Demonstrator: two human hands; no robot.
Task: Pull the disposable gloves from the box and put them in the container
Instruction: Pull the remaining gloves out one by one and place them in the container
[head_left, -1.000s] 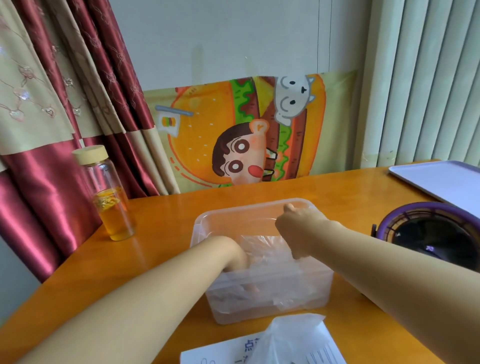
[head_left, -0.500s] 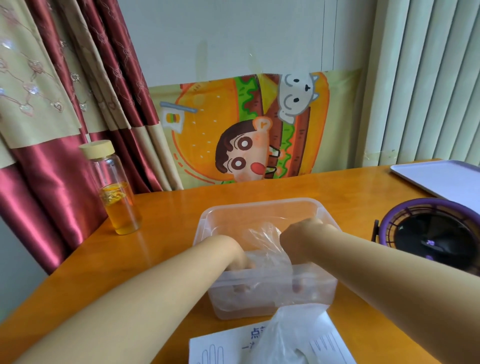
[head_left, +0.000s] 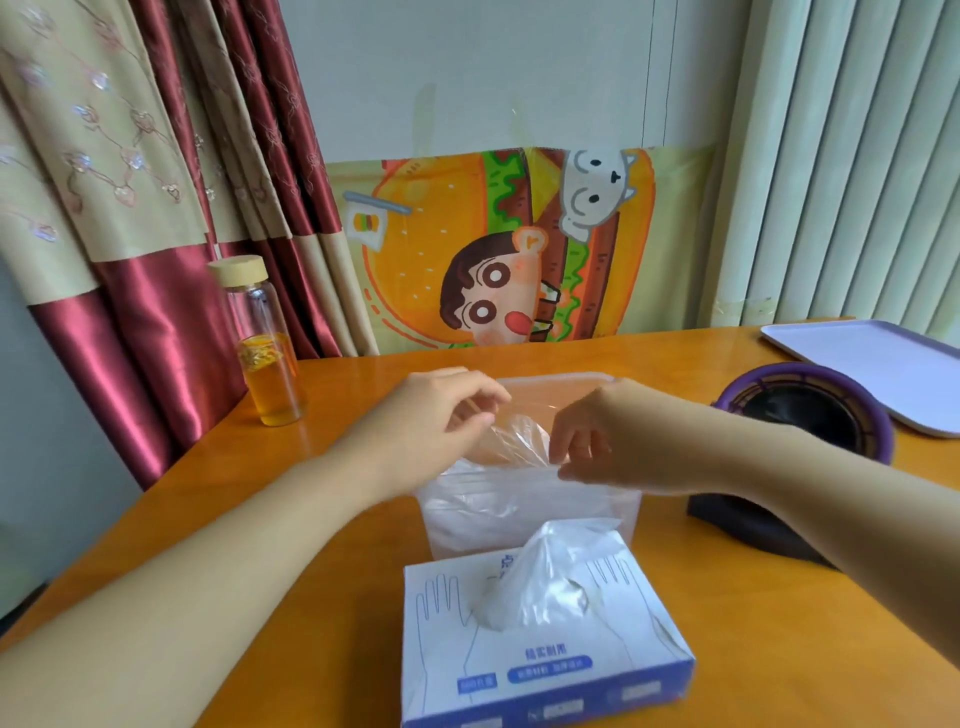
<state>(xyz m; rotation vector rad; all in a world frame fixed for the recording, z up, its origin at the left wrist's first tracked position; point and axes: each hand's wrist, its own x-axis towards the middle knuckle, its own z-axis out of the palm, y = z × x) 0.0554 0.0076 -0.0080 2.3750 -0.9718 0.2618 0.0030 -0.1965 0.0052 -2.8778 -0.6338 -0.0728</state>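
Note:
A clear plastic container (head_left: 563, 380) sits mid-table with several clear disposable gloves (head_left: 509, 506) piled inside. Both hands hover just over its rim. My left hand (head_left: 441, 415) pinches the top of a thin clear glove (head_left: 519, 441) between thumb and fingers. My right hand (head_left: 602, 441) has its fingers curled down and pinches the same glove's right edge. The white and blue glove box (head_left: 545, 654) lies in front of the container, nearest me. One glove (head_left: 561, 571) sticks up out of the box's opening.
A glass bottle of orange liquid (head_left: 265, 353) stands at the table's left, near the curtain. A purple-rimmed black round object (head_left: 810, 415) sits to the right, with a pale purple tray (head_left: 872, 364) behind it. A cartoon poster (head_left: 498, 249) leans on the wall.
Both hands have come up from deep inside the container to just over its rim, with a glove stretched between them. The view has tilted down, so the whole glove box shows.

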